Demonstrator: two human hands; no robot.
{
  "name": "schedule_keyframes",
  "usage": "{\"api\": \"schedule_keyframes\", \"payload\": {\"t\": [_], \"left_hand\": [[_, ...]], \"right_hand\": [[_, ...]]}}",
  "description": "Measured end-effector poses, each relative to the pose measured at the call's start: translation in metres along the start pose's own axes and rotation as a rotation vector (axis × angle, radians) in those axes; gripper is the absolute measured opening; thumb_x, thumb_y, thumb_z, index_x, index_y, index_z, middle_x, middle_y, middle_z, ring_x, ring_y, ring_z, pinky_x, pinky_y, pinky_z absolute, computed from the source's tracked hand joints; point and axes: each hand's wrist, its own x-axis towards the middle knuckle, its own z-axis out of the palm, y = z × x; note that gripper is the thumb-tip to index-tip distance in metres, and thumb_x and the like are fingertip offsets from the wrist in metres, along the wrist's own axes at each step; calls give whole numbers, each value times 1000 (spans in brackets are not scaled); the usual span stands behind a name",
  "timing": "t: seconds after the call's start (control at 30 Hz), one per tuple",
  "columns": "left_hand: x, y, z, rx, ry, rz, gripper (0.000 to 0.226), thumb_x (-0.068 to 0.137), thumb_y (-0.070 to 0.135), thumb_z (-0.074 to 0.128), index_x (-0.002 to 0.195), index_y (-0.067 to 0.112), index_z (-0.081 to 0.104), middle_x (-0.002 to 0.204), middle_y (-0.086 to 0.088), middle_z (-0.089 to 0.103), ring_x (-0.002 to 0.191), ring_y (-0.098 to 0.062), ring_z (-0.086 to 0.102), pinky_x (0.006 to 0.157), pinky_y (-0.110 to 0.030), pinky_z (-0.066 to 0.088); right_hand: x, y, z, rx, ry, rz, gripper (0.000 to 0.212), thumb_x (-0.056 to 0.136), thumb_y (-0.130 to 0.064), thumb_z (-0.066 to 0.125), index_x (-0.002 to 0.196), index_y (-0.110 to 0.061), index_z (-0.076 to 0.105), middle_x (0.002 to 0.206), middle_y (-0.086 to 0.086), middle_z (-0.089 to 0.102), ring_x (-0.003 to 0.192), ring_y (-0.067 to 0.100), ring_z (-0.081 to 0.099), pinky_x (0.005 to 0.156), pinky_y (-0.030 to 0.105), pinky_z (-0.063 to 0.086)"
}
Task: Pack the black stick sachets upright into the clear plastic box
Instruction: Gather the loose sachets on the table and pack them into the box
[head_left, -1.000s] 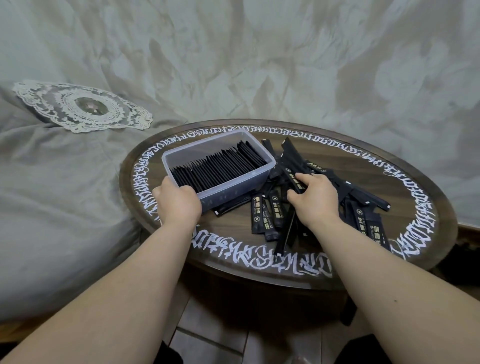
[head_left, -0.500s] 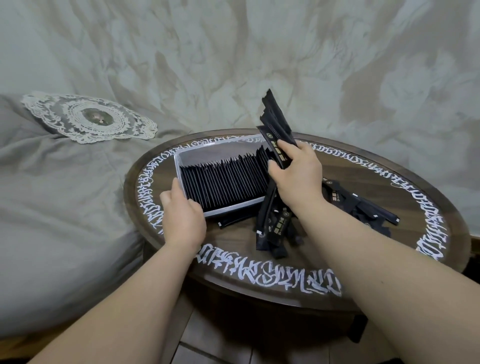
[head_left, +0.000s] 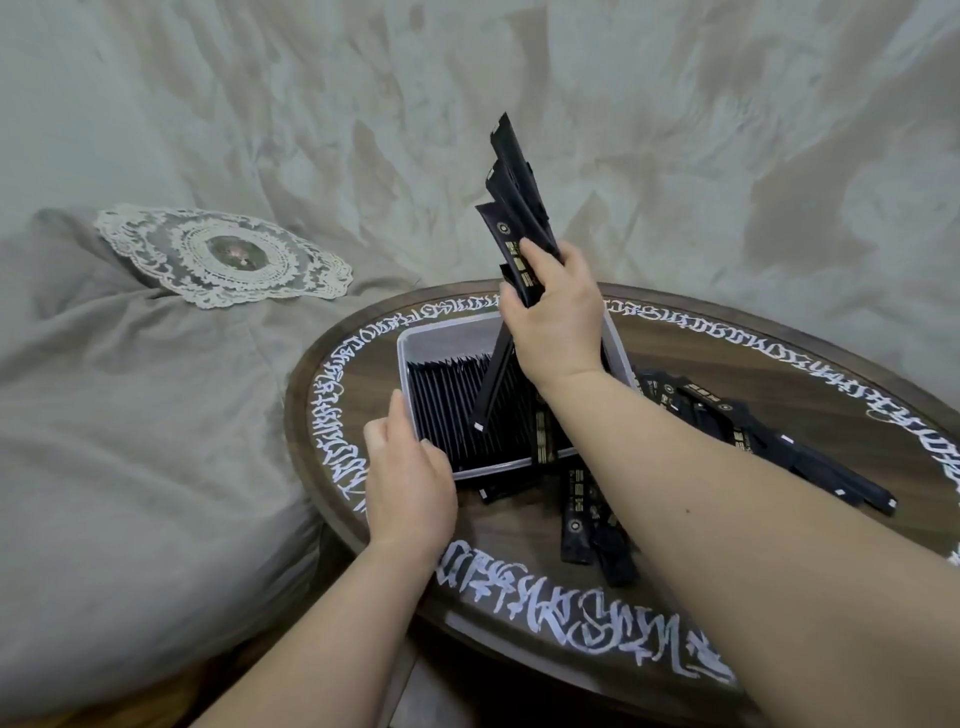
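Head view, left to right: a lace doily (head_left: 223, 257) lies on grey fabric; the left hand (head_left: 408, 480) grips the clear plastic box (head_left: 415, 343)'s near-left corner on the round table (head_left: 779, 364); the right hand (head_left: 556, 317) clutches a bundle of black stick sachets (head_left: 514, 208) above the box's packed row; loose sachets (head_left: 779, 441) lie right of the box.

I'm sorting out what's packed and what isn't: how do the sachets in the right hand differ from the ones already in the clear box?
The bunch in the right hand is held above the box, fanned and tilted; the sachets in the clear box stand packed in a tight, even row. The held sachets show gold print on their faces; the packed sachets show only thin black edges. Both are the same black stick type.
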Motion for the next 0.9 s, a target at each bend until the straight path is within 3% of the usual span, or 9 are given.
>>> {"api": "schedule_keyframes", "payload": {"t": [0.3,0.47,0.7,0.83,0.9], "left_hand": [[0,2,1,18,7,18,58,97,7,37,152,13,19,133,-12,35,87,-20,43,76,-29,32],[-2,4,2,38,15,22,58,96,7,37,152,12,19,134,-13,34,101,-32,52,81,-34,37],[-2,5,3,60,15,23,58,97,8,37,151,13,19,136,-14,34,99,-33,52,78,-33,33],[-3,6,4,66,9,39,58,97,9,36,152,13,18,135,-14,34,87,-26,47,75,-32,33],[-4,6,4,69,12,40,58,96,8,37,152,13,18,134,-15,34,91,-30,50,77,-35,36]], "right_hand": [[-39,39,-4,-116,-82,28,46,85,-10,65,129,-6,56,135,15,47,123,30,48,104,36,39],[-44,43,-11,-139,-106,90,40,86,-17,64,125,-12,56,133,11,45,117,28,50,95,36,44],[-58,50,-28,-189,-136,98,30,88,-22,62,116,-12,59,122,5,49,101,25,56,83,34,47],[-67,59,-37,-252,-251,89,32,90,-25,62,118,-11,59,125,5,49,107,27,53,87,34,43],[-69,60,-37,-258,-292,81,35,89,-26,64,120,-10,59,128,7,48,117,27,47,94,34,40]]}}
